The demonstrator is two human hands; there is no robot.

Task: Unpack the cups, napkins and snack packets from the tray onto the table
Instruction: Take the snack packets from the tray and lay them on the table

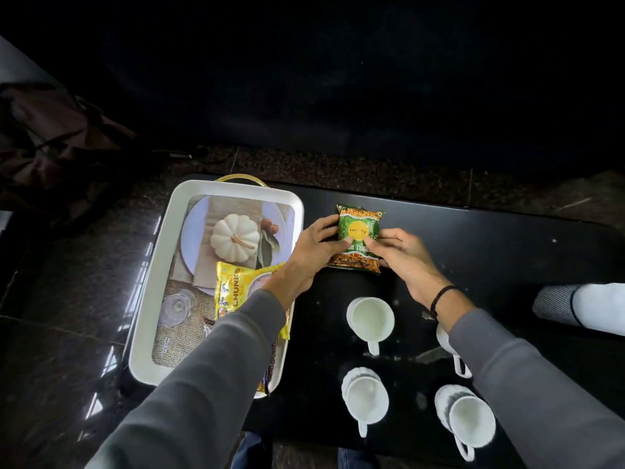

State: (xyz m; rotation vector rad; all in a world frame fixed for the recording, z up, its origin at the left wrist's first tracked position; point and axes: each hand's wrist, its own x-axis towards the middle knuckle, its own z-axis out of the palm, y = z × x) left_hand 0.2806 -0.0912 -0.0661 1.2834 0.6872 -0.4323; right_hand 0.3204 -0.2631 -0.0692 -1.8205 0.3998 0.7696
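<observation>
A green and orange snack packet (360, 228) lies on the black table (507, 252), just right of the white tray (148, 316). My left hand (313, 253) grips its left edge and my right hand (402, 262) pinches its right edge. A yellow snack packet (233, 289) lies in the tray, partly under my left sleeve. Several white cups stand on the table: one (370, 316) below the packet, one (365, 397) on a napkin, one (471, 421) on a napkin at the right, and one (446, 343) mostly hidden by my right arm.
The tray's floor carries a printed picture of a white pumpkin (235, 235) on a plate. A clear glass item (176, 306) lies in the tray's lower left. A person's white and grey sleeve (581, 306) rests at the table's right edge. Dark stone floor surrounds the table.
</observation>
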